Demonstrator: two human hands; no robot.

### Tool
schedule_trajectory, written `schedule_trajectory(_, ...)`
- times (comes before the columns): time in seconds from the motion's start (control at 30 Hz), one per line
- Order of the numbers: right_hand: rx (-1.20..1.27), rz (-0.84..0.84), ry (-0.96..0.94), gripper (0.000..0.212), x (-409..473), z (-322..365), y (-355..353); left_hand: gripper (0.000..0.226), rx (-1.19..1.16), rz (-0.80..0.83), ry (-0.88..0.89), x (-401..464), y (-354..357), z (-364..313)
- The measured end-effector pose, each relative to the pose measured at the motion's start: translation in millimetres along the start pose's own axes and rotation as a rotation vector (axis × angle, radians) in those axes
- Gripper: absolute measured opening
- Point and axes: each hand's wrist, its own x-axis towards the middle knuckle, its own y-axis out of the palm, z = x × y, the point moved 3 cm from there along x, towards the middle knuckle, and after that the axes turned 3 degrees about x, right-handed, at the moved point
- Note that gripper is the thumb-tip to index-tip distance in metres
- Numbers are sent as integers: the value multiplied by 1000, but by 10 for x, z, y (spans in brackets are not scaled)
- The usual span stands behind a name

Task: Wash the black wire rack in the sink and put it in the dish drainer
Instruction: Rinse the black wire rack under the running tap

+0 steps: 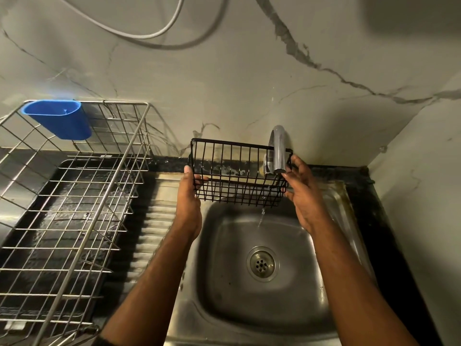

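Observation:
The black wire rack (237, 174), a small basket shape, hangs in the air over the back of the steel sink (249, 308), right under the tap spout (279, 151). My left hand (189, 196) grips its left end, thumb up along the side wire. My right hand (303, 196) holds the right end, fingers curled round the wires. A thin stream of water falls through the rack into the basin. The dish drainer (74, 196), a large silver wire basket on a dark tray, stands to the left of the sink.
A blue plastic cup holder (59, 118) hangs on the drainer's back rim. The ribbed steel draining board (154, 221) lies between drainer and basin. The drain (262, 263) sits mid-basin. A marble wall rises behind and to the right, with a hose looping at the top.

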Motion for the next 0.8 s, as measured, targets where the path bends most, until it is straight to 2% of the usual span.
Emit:
schedule_trajectory(0.47, 8, -3, 20, 54, 56, 4, 20, 44, 49, -33, -11, 135, 31, 94)
schedule_trajectory(0.8, 15, -2, 29, 54, 78, 0, 6, 39, -49, -34, -2, 180, 78, 149)
